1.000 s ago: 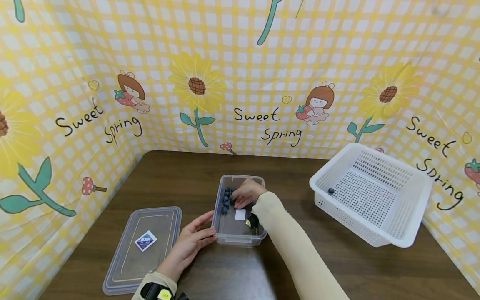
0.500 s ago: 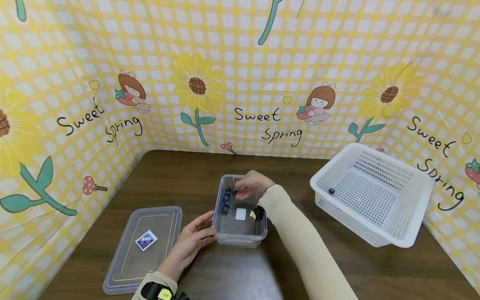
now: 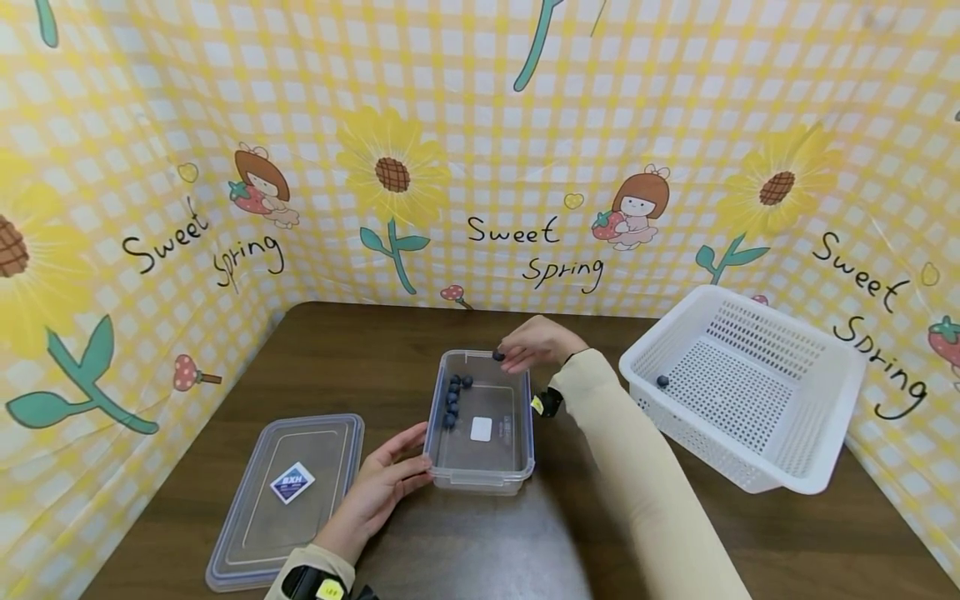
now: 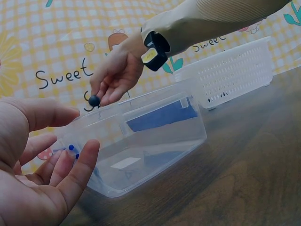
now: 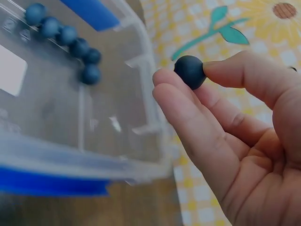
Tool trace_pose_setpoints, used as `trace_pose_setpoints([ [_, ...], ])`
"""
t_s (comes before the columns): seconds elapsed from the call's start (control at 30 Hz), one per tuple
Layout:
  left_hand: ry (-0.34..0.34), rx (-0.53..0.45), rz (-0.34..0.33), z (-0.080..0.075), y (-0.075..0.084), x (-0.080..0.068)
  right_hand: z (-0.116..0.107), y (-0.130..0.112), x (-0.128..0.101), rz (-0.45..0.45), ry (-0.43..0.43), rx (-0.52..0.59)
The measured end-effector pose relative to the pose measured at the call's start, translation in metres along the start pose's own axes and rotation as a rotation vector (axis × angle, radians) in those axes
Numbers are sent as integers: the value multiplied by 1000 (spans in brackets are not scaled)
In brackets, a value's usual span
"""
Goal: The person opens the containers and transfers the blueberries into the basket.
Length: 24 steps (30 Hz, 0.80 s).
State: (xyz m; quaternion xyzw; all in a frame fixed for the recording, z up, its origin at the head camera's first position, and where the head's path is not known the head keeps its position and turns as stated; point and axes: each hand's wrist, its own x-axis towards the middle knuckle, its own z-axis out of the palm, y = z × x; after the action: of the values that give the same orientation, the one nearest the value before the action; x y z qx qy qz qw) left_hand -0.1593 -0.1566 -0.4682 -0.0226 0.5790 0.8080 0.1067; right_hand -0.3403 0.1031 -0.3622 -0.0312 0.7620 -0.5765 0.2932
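The right hand (image 3: pixel 542 343) has a blueberry (image 5: pixel 190 71) pinched near the clear box's (image 3: pixel 480 461) far rim; the left hand (image 3: pixel 381 486) rests wide-gripped against the side. Light, probably soft, easily bruised: a gentle hold round its middle suits.

Bright light leaves glare on the tabletop (image 3: pixel 487 546).

"BXH" on lid (image 3: pixel 281 521), "Sweet Spring" cloth (image 3: pixel 495 150)
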Motion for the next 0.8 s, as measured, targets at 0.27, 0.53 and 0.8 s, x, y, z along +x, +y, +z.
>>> trace_pose_setpoints([
  [0.27,2,2,-1,0,0,0,-39,-8,-15,-11,-15,37],
  [0.53,2,-4,3,0,0,0,-83,-2,-37,-42,70,158],
  [0.8,6,-1,28,1,-2,0,-126,16,-60,-27,124,270],
])
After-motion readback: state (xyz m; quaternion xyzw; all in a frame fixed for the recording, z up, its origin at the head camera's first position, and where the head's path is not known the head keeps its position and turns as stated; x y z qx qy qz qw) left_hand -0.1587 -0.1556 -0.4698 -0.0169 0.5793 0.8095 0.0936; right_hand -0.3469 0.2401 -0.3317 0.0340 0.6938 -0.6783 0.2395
